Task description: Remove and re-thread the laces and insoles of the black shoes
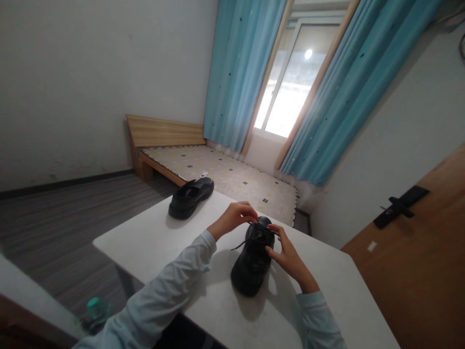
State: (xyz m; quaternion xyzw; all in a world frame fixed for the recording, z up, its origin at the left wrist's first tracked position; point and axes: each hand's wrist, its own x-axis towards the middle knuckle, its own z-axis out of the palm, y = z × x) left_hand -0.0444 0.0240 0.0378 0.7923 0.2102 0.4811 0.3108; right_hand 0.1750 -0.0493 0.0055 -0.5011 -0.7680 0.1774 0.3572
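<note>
A black lace-up shoe (252, 261) stands on the white table (163, 237) in front of me, toe toward me. My left hand (236, 215) pinches a lace at the top of the shoe's tongue. My right hand (288, 252) rests against the shoe's right side, its fingertips on the laces. One loose lace end (238, 246) trails off to the left. A second black shoe (191, 196) sits apart near the table's far left edge, untouched.
Beyond the table is a low wooden bed (225, 174) with a patterned mattress, blue curtains (240, 72) and a bright window. A wooden door (417, 252) with a black handle is at the right. A green-capped bottle (96, 310) stands on the floor at lower left.
</note>
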